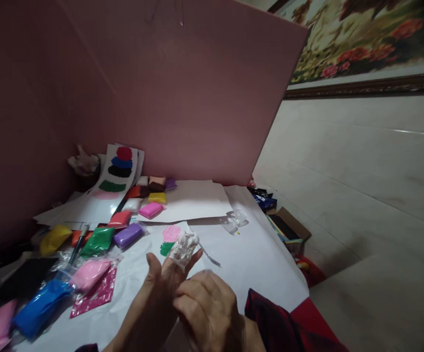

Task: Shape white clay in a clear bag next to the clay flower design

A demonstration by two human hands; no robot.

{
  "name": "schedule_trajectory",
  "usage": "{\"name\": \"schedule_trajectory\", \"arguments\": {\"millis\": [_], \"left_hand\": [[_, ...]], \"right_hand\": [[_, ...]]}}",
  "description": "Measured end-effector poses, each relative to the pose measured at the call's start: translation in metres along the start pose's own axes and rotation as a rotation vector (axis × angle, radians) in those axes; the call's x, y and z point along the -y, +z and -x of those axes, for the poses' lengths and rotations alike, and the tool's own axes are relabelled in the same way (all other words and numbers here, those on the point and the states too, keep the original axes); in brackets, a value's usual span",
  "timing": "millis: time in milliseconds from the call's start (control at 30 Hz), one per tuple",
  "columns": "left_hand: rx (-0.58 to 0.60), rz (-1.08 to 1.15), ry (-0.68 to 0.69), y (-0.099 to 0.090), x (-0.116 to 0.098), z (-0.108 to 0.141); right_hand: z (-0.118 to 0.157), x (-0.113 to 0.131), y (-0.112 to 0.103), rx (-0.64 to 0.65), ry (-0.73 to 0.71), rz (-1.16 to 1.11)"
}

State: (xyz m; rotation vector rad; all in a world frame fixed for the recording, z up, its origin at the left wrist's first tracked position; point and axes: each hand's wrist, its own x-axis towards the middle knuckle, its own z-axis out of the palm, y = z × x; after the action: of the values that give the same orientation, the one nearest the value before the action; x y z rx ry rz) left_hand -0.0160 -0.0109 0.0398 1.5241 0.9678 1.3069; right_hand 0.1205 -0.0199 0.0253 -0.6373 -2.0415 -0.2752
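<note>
White modelling clay [184, 248], lumpy and sticky-looking, covers the middle fingers of my left hand [160, 288]. That hand is open, with the thumb and little finger standing apart from the coated fingers. My right hand [210, 303] lies over the left palm, its fingers curled together; whatever is between them is hidden. Just beyond the clay, a sheet of paper carries a pink clay patch [171, 233] and a green clay patch [166, 249]. A thin grey strip [210, 256] lies to the right of the clay.
Several bagged clay packs, including a purple pack [128, 236] and a blue pack [43, 308], crowd the left side. A paper with colour patches [118, 171] leans against the pink panel [182, 98]. Crumpled clear wrappers [234, 221] lie right of centre; an open cardboard box [288, 227] stands beyond the table edge.
</note>
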Motion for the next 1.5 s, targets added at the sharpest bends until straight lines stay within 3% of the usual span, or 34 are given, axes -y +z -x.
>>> {"name": "schedule_trajectory", "arguments": {"millis": [133, 233, 300, 567, 700, 767, 933, 1000, 1067, 1167, 1400, 1500], "left_hand": [[0.136, 0.662, -0.313, -0.004, -0.013, -0.001], [0.223, 1.145, -0.458, 0.001, -0.017, -0.002], [0.248, 1.285, -0.5, 0.004, -0.017, -0.002], [0.142, 1.232, -0.464, 0.005, -0.017, -0.004], [0.051, 1.13, -0.392, 0.012, -0.004, 0.006], [0.008, 0.979, -0.342, 0.015, 0.005, 0.013], [0.026, 0.406, -0.18, 0.017, 0.015, 0.022], [0.019, 0.299, -0.142, 0.015, 0.014, 0.021], [0.05, 0.377, -0.181, 0.013, 0.012, 0.019], [0.156, 0.693, -0.326, 0.009, 0.007, 0.012], [0.219, 1.026, -0.471, 0.009, 0.003, 0.0], [0.226, 1.245, -0.544, 0.006, -0.003, -0.003]], "right_hand": [[0.001, -0.004, 0.0, -0.06, 0.164, -0.007], [0.002, -0.008, 0.0, -0.037, 0.206, 0.026], [0.003, -0.009, 0.001, -0.004, 0.201, 0.008], [0.0, -0.005, 0.003, -0.065, 0.28, -0.12], [-0.003, -0.006, 0.001, -0.078, 0.343, -0.143], [-0.003, -0.007, 0.001, -0.074, 0.32, -0.136], [-0.003, -0.007, 0.001, -0.031, 0.255, -0.071], [-0.003, -0.007, 0.001, -0.006, 0.199, 0.008], [-0.002, -0.008, 0.003, -0.002, 0.136, 0.077], [0.001, -0.01, 0.007, -0.011, 0.099, 0.104], [-0.001, -0.005, 0.01, -0.019, 0.259, -0.069], [-0.002, -0.001, 0.009, 0.01, 0.225, -0.075]]}}
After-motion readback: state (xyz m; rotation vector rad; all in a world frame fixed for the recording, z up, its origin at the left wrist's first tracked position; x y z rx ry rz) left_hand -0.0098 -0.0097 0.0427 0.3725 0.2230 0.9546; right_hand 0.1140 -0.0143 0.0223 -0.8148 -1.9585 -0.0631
